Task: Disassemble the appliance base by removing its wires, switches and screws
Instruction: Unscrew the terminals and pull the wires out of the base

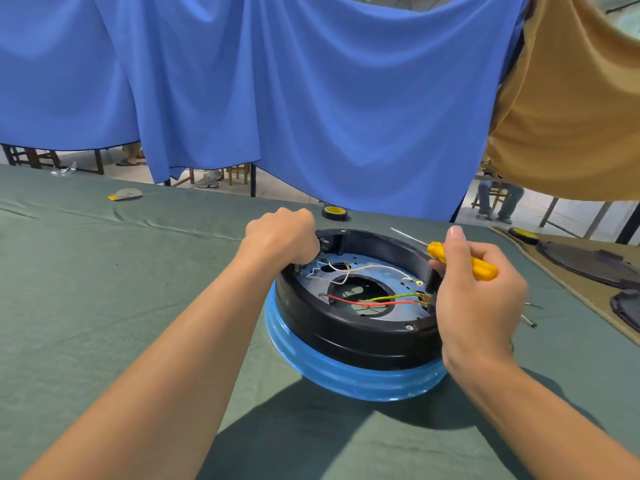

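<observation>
The right hand (481, 299) clasped the screwdriver (462, 261) in its grip, shaft slanting far-left, just beside the wires (391, 298); the left hand (282, 237) grip was clenched, seemingly on the appliance base (346, 336) rim.

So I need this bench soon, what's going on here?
A person is taking apart an upturned appliance base on the green table. The left hand curls over its far rim near the white wires; the right hand holds a yellow screwdriver at the right rim. A red wire and a yellow-green wire lie inside.
</observation>
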A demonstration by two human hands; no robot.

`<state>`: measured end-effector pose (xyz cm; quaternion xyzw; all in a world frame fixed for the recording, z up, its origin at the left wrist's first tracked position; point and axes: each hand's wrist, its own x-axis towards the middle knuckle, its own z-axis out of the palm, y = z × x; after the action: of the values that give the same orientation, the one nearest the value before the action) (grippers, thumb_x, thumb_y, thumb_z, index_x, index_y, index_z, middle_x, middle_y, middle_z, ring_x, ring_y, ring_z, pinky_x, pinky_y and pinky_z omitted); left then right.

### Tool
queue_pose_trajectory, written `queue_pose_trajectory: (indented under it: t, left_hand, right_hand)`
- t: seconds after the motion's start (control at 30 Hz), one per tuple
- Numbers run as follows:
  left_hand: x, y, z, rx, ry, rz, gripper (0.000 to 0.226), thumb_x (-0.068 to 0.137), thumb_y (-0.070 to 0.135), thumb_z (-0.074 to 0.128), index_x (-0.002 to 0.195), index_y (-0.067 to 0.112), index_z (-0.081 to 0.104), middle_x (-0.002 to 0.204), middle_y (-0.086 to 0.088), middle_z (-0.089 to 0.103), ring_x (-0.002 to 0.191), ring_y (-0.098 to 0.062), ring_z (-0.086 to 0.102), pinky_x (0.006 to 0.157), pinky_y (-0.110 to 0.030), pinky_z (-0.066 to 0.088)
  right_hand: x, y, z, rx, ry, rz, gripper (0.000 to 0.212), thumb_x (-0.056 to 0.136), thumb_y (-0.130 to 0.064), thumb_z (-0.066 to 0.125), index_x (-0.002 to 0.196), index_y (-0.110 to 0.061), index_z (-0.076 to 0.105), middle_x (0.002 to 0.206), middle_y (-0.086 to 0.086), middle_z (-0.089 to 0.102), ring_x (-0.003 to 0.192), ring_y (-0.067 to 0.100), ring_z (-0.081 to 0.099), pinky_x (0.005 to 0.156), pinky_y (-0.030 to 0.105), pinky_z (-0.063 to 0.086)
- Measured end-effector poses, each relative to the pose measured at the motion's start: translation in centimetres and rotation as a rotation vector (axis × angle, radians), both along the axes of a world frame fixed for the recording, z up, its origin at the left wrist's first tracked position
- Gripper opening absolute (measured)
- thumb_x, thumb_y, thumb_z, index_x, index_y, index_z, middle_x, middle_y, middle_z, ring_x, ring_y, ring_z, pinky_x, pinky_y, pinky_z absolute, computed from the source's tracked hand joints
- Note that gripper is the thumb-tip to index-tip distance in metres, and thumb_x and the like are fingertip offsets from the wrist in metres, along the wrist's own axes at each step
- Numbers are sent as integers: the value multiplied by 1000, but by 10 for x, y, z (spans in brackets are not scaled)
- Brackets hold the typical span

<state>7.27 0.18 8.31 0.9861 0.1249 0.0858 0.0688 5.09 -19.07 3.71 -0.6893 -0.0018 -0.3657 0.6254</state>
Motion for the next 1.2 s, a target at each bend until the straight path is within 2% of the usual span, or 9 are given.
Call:
queue_pose_trajectory:
  t: [0.13, 0.37, 0.5, 0.57, 0.63, 0.73, 0.9, 1.07, 1.2]
  left_hand:
    - [1, 5, 0, 44, -29, 29, 20, 99, 33, 45, 95, 14, 40, 78, -2, 38, 83, -29, 44, 70, -38, 34]
    - [-5, 8, 13, 115, 27, 99, 23, 90, 27, 50, 73, 13, 46, 59, -2, 54, 61, -21, 50, 57, -31, 30]
    - [2, 4, 3, 151, -128, 16, 21, 96, 33, 48, 92, 13, 46, 92, -6, 57, 85, -30, 47, 70, -36, 33]
    - [11, 0, -7, 91, -177, -151, 37, 98, 43, 44, 111, 9, 52, 120, -9, 57, 106, -31, 48, 82, -41, 38]
    - [18, -4, -17, 43, -119, -307, 52, 97, 51, 42, 131, 12, 47, 135, -5, 49, 125, -29, 43, 96, -45, 36]
    - [20, -5, -23, 20, 24, -356, 64, 95, 57, 42, 143, 16, 33, 146, -3, 40, 132, -28, 38, 103, -46, 35]
    - [12, -12, -14, 105, 111, -167, 59, 98, 56, 34, 137, 11, 35, 143, -16, 37, 132, -35, 33, 102, -48, 30]
    - [3, -21, -2, 196, 84, 12, 57, 98, 52, 36, 136, 9, 39, 139, -18, 44, 128, -37, 38, 98, -48, 32]
    - [2, -35, 1, 50, -32, -234, 65, 95, 62, 33, 137, 14, 38, 146, -15, 35, 136, -35, 27, 105, -50, 28]
  right_hand:
    - [16, -2, 1, -67, 35, -50, 33, 93, -52, 55, 72, -27, 60, 64, -9, 66, 64, 14, 66, 61, 37, 54]
    - [27, -15, 5, -61, 115, -140, 35, 93, -53, 55, 74, -24, 63, 73, -3, 69, 73, 19, 66, 67, 41, 54]
    - [14, -7, 4, 29, 109, -82, 38, 91, -55, 57, 69, -25, 62, 65, -6, 68, 63, 16, 63, 62, 40, 53]
    - [12, -1, 6, 56, 99, -60, 37, 91, -55, 57, 70, -25, 61, 67, -6, 68, 68, 17, 65, 62, 37, 52]
    - [12, 5, 7, 95, 90, -36, 36, 91, -54, 57, 70, -26, 61, 65, -8, 67, 68, 12, 66, 62, 34, 51]
    - [15, 9, 5, 106, 95, -29, 35, 91, -54, 57, 70, -26, 61, 63, -11, 66, 65, 6, 64, 62, 29, 49]
    - [35, 2, 9, 149, 161, -7, 41, 93, -51, 57, 70, -18, 63, 64, -6, 69, 70, 13, 68, 67, 32, 53]
    - [43, -4, 11, 222, 169, 13, 48, 93, -56, 53, 75, -13, 63, 57, -7, 68, 50, -4, 59, 45, 14, 39]
    - [24, -23, 8, 62, 72, 62, 32, 90, -51, 61, 74, -23, 66, 64, -12, 70, 53, 1, 60, 52, 16, 46]
